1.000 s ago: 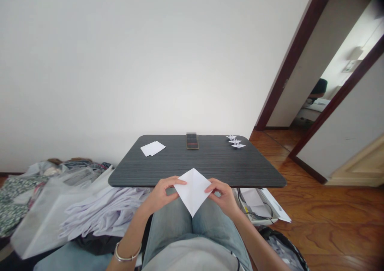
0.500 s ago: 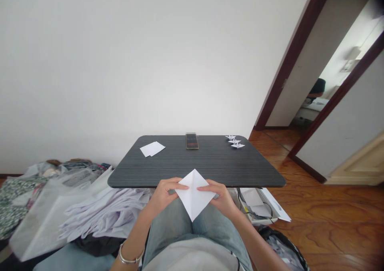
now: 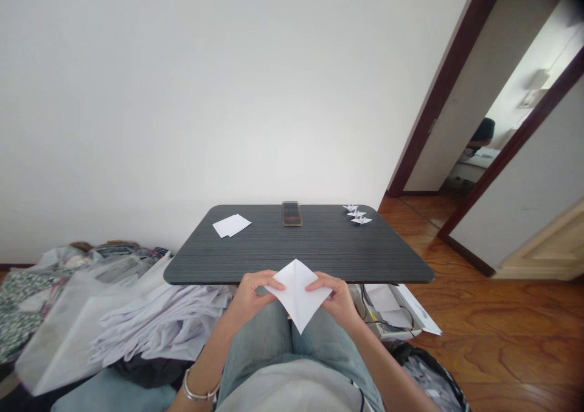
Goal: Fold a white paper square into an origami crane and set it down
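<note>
A white sheet of paper, creased down its middle and turned like a diamond, is held above my lap at the table's near edge. My left hand pinches its left corner, thumb on top and fingers behind. On the opposite side my right hand grips the right corner the same way. The paper's top point overlaps the edge of the dark table; its bottom point hangs between my knees. Fingers behind the sheet are hidden.
White paper sheets lie at the table's far left. A phone rests at the back middle, and three folded paper cranes at the back right. Piled clothes lie left; a box with cables and a black bag sit right.
The paper has tilted slightly in my hands, its bottom point swinging a little to the right. Both hands keep their hold on the corners.
</note>
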Demonstrator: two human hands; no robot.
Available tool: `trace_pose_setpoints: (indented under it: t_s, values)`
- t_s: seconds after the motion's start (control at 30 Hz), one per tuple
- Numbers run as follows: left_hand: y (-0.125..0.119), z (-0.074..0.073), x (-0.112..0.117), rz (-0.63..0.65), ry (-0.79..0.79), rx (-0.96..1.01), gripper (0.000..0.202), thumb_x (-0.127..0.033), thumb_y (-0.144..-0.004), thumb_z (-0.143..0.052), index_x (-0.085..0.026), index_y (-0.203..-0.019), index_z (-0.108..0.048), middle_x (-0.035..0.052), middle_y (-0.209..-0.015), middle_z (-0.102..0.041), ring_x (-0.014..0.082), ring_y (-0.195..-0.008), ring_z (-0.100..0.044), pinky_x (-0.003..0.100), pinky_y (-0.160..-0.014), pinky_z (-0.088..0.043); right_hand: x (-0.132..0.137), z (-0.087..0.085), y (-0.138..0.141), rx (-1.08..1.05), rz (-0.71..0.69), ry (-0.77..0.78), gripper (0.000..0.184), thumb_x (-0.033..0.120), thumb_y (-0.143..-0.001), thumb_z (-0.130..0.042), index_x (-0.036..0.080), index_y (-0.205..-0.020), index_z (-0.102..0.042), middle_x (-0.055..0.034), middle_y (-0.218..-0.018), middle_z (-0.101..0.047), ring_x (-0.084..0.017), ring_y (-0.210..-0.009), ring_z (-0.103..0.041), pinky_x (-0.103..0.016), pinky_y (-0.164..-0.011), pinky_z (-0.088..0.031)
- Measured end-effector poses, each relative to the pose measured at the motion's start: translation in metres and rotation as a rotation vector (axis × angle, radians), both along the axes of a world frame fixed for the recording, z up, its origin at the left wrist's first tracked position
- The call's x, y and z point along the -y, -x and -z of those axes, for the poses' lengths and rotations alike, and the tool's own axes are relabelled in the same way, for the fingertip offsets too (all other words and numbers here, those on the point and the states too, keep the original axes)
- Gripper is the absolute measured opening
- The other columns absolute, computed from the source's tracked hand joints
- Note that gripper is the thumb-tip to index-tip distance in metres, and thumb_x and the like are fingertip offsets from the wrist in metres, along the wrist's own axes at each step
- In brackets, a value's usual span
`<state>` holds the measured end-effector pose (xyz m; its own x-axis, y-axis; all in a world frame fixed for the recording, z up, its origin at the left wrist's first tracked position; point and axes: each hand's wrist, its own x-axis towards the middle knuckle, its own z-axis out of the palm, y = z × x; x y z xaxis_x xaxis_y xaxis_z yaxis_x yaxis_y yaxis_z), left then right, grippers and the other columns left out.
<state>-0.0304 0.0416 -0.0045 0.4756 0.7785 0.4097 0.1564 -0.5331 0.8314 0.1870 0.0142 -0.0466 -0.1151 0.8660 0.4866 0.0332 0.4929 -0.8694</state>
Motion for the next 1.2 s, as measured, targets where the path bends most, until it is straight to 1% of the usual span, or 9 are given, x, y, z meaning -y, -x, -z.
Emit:
trace_pose_setpoints:
  t_s: [0.17, 0.23, 0.33, 0.5, 0.63, 0.77, 1.0, 1.1, 1.2]
  values:
    - [-0.006, 0.002, 0.004, -0.107, -0.006, 0.07, 0.005, -0.02, -0.07, -0.067, -0.017, -0.068, -0.071, 0.0069, -0.085, -0.073, 0.0199, -0.076, -0.066, 0.027, -0.07, -0.048, 0.002, 0.002, 0.004, -0.118, 0.035, 0.067, 0.006, 0.016, -0.064, -0.071, 0.02, -0.067, -0.069, -0.0054, -0.089, -0.069, -0.019, -0.074, -0.062, -0.025, -0.062, -0.045]
    - [-0.007, 0.003, 0.004, -0.122, -0.007, 0.097, 0.004, -0.019, -0.069, -0.067, -0.017, -0.067, -0.07, 0.0066, -0.083, -0.072, 0.0197, -0.076, -0.066, 0.027, -0.07, -0.048, 0.002, 0.001, 0.006, -0.189, 0.059, 0.12, 0.008, 0.02, -0.063, -0.074, 0.019, -0.063, -0.066, -0.006, -0.089, -0.069, -0.02, -0.077, -0.062, -0.027, -0.065, -0.045]
    - [-0.009, 0.008, 0.005, -0.118, 0.047, 0.143, 0.006, -0.021, -0.069, -0.069, -0.016, -0.066, -0.068, 0.0063, -0.084, -0.072, 0.0192, -0.077, -0.064, 0.027, -0.07, -0.047, 0.002, -0.003, 0.01, -0.272, 0.075, 0.17, 0.018, 0.025, -0.063, -0.075, 0.018, -0.056, -0.06, -0.0061, -0.086, -0.069, -0.019, -0.075, -0.061, -0.027, -0.064, -0.046]
    - [-0.017, 0.02, 0.008, -0.071, 0.245, 0.317, 0.02, -0.027, -0.074, -0.065, -0.015, -0.061, -0.054, 0.0065, -0.089, -0.07, 0.0178, -0.079, -0.061, 0.025, -0.069, -0.044, 0.004, -0.01, 0.014, -0.339, 0.049, 0.279, 0.031, 0.035, -0.066, -0.072, 0.018, -0.052, -0.05, -0.0042, -0.077, -0.066, -0.016, -0.068, -0.056, -0.025, -0.056, -0.047]
    - [-0.024, 0.02, 0.011, -0.042, 0.306, 0.403, 0.027, -0.028, -0.074, -0.064, -0.016, -0.059, -0.046, 0.0089, -0.092, -0.069, 0.0181, -0.08, -0.059, 0.025, -0.067, -0.043, 0.007, -0.013, 0.016, -0.388, 0.049, 0.346, 0.036, 0.039, -0.069, -0.069, 0.018, -0.052, -0.045, -0.0014, -0.071, -0.062, -0.014, -0.063, -0.053, -0.023, -0.052, -0.05]
    - [-0.028, 0.017, 0.012, -0.078, 0.312, 0.414, 0.032, -0.027, -0.073, -0.065, -0.016, -0.055, -0.041, 0.0121, -0.102, -0.067, 0.0188, -0.085, -0.058, 0.025, -0.068, -0.043, 0.009, -0.015, 0.017, -0.419, 0.068, 0.363, 0.028, 0.037, -0.071, -0.069, 0.018, -0.059, -0.051, 0.0012, -0.068, -0.059, -0.013, -0.061, -0.053, -0.023, -0.054, -0.052]
    - [-0.032, 0.015, 0.013, -0.118, 0.4, 0.453, 0.035, -0.031, -0.07, -0.067, -0.017, -0.054, -0.039, 0.0129, -0.103, -0.065, 0.0179, -0.076, -0.059, 0.027, -0.06, -0.047, 0.009, -0.019, 0.016, -0.425, 0.121, 0.372, 0.02, 0.034, -0.067, -0.073, 0.018, -0.066, -0.061, 0.0019, -0.068, -0.063, -0.013, -0.064, -0.057, -0.023, -0.06, -0.052]
    - [-0.032, 0.015, 0.013, -0.187, 0.394, 0.475, 0.034, -0.031, -0.069, -0.068, -0.017, -0.054, -0.04, 0.0131, -0.101, -0.066, 0.0205, -0.082, -0.06, 0.028, -0.062, -0.049, 0.008, -0.02, 0.016, -0.446, 0.132, 0.418, 0.023, 0.036, -0.063, -0.076, 0.017, -0.065, -0.063, -0.0003, -0.075, -0.066, -0.013, -0.065, -0.059, -0.023, -0.057, -0.052]
    - [-0.031, 0.016, 0.012, -0.25, 0.342, 0.479, 0.033, -0.029, -0.069, -0.068, -0.018, -0.054, -0.04, 0.014, -0.102, -0.067, 0.0229, -0.092, -0.06, 0.03, -0.07, -0.048, 0.007, -0.019, 0.015, -0.45, 0.112, 0.476, 0.025, 0.038, -0.062, -0.076, 0.017, -0.064, -0.063, -0.0016, -0.075, -0.067, -0.013, -0.063, -0.061, -0.023, -0.054, -0.052]
